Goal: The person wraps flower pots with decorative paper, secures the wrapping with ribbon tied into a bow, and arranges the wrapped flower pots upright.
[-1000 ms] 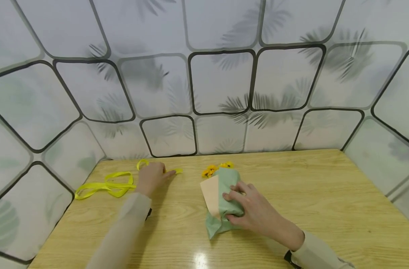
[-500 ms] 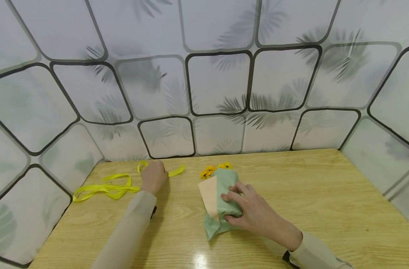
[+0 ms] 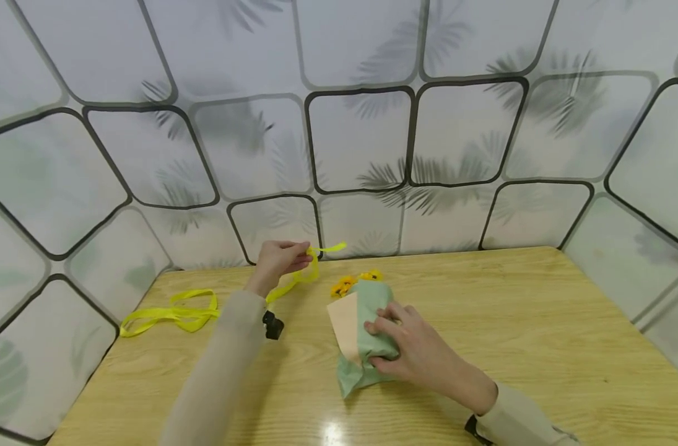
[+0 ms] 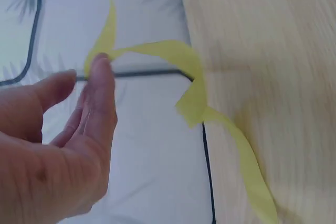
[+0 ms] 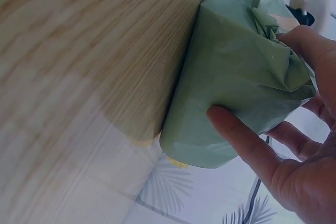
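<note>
A bouquet wrapped in pale green paper (image 3: pixel 374 303) lies on the table, with orange-yellow flowers (image 3: pixel 344 285) showing at its far end. A cream panel (image 3: pixel 345 325) runs along its left side. My right hand (image 3: pixel 422 347) grips the wrapping from the right, thumb and fingers pressed into the crumpled paper. In the right wrist view, the fingers spread over the green paper (image 5: pixel 231 82). My left hand (image 3: pixel 281 263) pinches a yellow ribbon (image 4: pixel 191 98) near one end, raised by the table's back edge. The short end sticks out past the fingertips, and the rest trails down to the table.
Loops of the same ribbon (image 3: pixel 191 319) lie on the left of the wooden table (image 3: pixel 517 322). A patterned fabric wall (image 3: pixel 361 142) rises behind the table and at both sides. Black straps or mounts (image 3: pixel 273 325) sit at the wrists.
My left hand has lifted off the table and moved right and up, drawing the ribbon's end with it toward the flowers. My right hand stays on the bouquet.
</note>
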A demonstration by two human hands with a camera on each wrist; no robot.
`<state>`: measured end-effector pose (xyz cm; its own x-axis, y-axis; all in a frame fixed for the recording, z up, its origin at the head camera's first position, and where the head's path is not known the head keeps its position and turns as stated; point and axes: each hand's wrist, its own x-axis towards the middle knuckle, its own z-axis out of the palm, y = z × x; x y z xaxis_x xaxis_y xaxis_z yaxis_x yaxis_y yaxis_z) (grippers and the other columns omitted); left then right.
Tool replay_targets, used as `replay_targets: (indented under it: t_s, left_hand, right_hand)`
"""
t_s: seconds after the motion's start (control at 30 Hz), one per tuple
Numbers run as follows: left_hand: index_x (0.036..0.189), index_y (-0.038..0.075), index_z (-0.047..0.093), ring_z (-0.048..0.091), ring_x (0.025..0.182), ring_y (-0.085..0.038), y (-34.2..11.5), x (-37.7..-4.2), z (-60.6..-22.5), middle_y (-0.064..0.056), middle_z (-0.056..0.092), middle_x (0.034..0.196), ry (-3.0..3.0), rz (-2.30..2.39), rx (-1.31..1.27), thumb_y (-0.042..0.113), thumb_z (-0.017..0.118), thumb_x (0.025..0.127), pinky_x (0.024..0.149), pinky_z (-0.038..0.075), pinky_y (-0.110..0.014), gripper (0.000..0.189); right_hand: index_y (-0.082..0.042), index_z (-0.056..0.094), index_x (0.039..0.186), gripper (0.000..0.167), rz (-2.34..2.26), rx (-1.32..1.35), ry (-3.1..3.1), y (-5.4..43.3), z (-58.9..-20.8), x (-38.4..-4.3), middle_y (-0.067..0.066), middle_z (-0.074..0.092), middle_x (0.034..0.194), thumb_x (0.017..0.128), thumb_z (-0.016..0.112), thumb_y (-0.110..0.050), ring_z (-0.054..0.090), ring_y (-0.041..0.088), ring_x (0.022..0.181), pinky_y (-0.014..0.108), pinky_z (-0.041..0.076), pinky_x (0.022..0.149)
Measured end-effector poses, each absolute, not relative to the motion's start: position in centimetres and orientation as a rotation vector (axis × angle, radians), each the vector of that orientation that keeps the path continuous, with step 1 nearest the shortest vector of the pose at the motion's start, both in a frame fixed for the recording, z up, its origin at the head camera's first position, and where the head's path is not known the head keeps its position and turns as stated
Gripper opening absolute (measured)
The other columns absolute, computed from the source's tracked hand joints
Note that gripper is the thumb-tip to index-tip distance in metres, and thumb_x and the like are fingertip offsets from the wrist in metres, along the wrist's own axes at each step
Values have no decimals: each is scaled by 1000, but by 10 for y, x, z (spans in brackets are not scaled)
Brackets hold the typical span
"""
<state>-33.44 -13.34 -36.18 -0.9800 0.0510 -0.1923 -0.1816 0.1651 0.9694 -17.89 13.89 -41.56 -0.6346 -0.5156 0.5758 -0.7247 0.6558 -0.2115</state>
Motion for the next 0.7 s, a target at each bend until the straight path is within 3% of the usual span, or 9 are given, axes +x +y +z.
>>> replay_targets:
  t_s: [0.2, 0.43, 0.7]
  left_hand:
    - [147, -9, 46, 61, 132, -35, -97, -339, -357, -28, 57, 144, 2072, 1881, 50, 17, 53, 107, 107, 52, -38, 48]
    - [147, -7, 48, 59, 134, -33, -54, -346, -353, -25, 56, 146, 2033, 1868, 171, 16, 53, 107, 111, 49, -40, 46]
    - [154, -4, 38, 53, 141, -31, -11, -347, -342, -21, 51, 153, 1916, 1882, 415, 18, 50, 109, 115, 46, -39, 52]
  right_hand:
    - [-19, 72, 108, 45, 612, 970, -2407, 138, -416, -179, 1, 59, 105, 69, 94, -26, 53, 16, 86, 27, 50, 70]
    - [-19, 72, 109, 45, 603, 958, -2411, 139, -416, -179, 1, 60, 106, 69, 93, -25, 54, 18, 86, 28, 50, 70]
    - [-19, 73, 110, 48, 589, 954, -2411, 140, -417, -180, 1, 59, 106, 68, 94, -30, 55, 17, 87, 28, 50, 71]
